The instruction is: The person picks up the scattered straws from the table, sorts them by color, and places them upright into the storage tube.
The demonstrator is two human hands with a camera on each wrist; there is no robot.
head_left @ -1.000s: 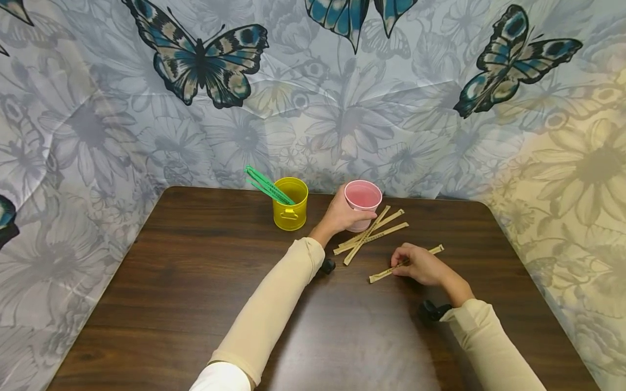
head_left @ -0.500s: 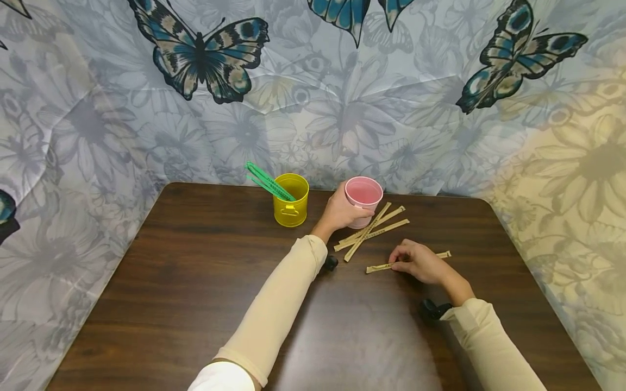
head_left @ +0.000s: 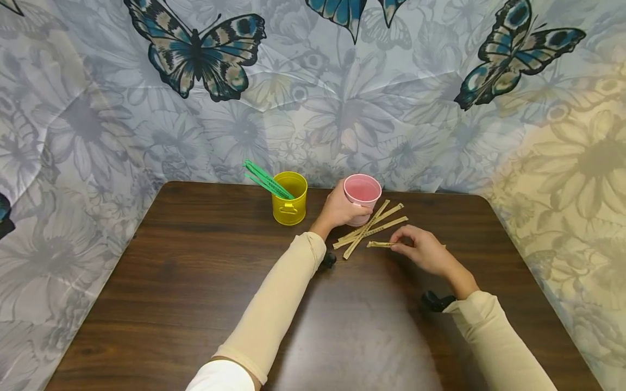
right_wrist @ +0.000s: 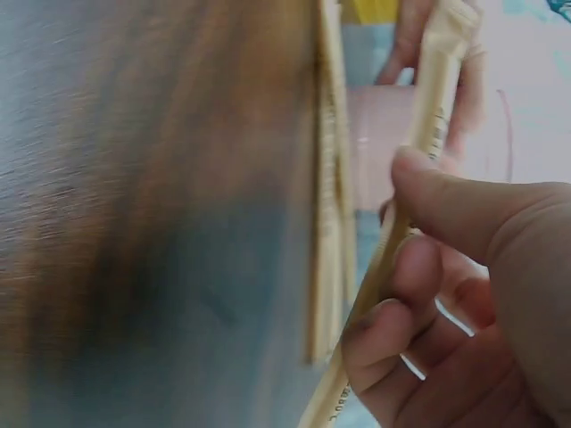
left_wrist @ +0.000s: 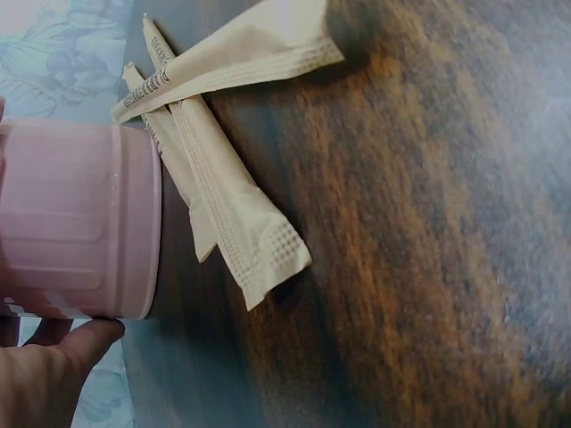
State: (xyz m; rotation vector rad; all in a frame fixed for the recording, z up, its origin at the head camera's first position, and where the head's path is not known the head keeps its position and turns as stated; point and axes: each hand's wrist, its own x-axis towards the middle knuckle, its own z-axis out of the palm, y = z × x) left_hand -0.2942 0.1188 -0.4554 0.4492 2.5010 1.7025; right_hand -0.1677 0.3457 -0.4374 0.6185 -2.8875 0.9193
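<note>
My left hand (head_left: 339, 209) grips a pink cup (head_left: 362, 190) from its left side; the cup stands upright near the table's back edge. Against its right side lie slim tan paper stick packets (head_left: 376, 228), crossed over one another, their crimped ends plain in the left wrist view. My right hand (head_left: 424, 251) pinches another slim tan paper packet (head_left: 379, 244) between thumb and fingers. Held above the table, that packet (right_wrist: 437, 80) tilts across the right wrist view, and print shows on it. What the packets contain is hidden.
To the cup's left stands a yellow bucket (head_left: 289, 212) with green printed strips (head_left: 266, 179) leaning out of it. The dark wooden table (head_left: 171, 282) ends at a wall cloth (head_left: 293, 125) with butterflies and flowers.
The right hand has lifted the pinched packet and moved it back toward the crossed packets, turning it nearly level across the view. My left hand stays on the cup.
</note>
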